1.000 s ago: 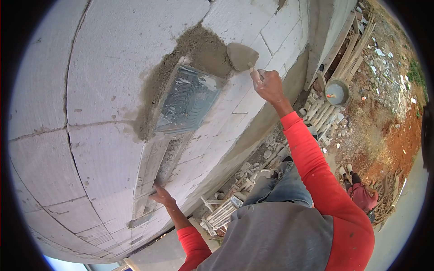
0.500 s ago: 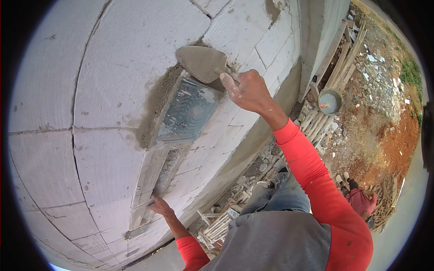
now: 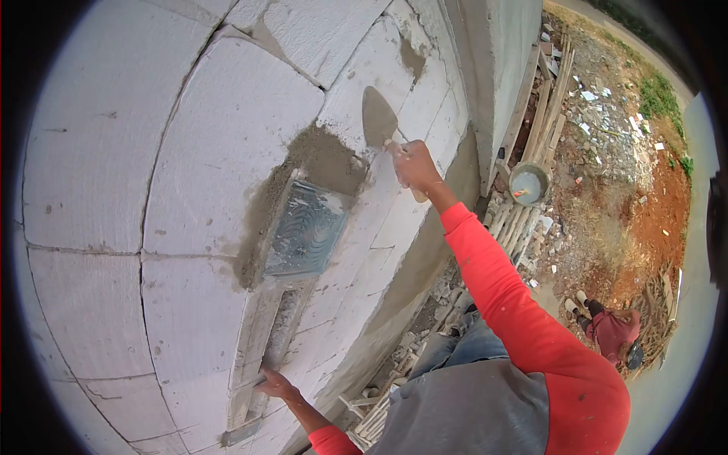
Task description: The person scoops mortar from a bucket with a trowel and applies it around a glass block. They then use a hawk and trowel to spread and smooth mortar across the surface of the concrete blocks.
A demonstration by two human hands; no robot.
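My right hand [image 3: 416, 165] is closed around the handle of a pointed trowel [image 3: 378, 117], its blade held near the white block wall [image 3: 227, 136]. Below and left of the blade, a glass block [image 3: 305, 231] with a wavy pattern sits in the wall opening. Wet grey mortar [image 3: 322, 157] covers the wall along its upper and left sides in view. My left hand [image 3: 279, 385] is at the long recess [image 3: 282, 326] beneath the glass block, fingers curled over the edge of a crosspiece there. Its fingertips are partly hidden.
A bucket [image 3: 529, 183] with greyish contents stands on the ground by wooden planks [image 3: 547, 114]. Bamboo poles [image 3: 516, 227] and rubble lie along the wall's foot. Another person [image 3: 613, 332] in a dark red top is at the lower right, near a brushwood pile [image 3: 654, 311].
My right hand has moved the trowel up and away from the mortar above the glass block, and the blade has turned upward. The mortar there is now uncovered. My left hand stays at the recess.
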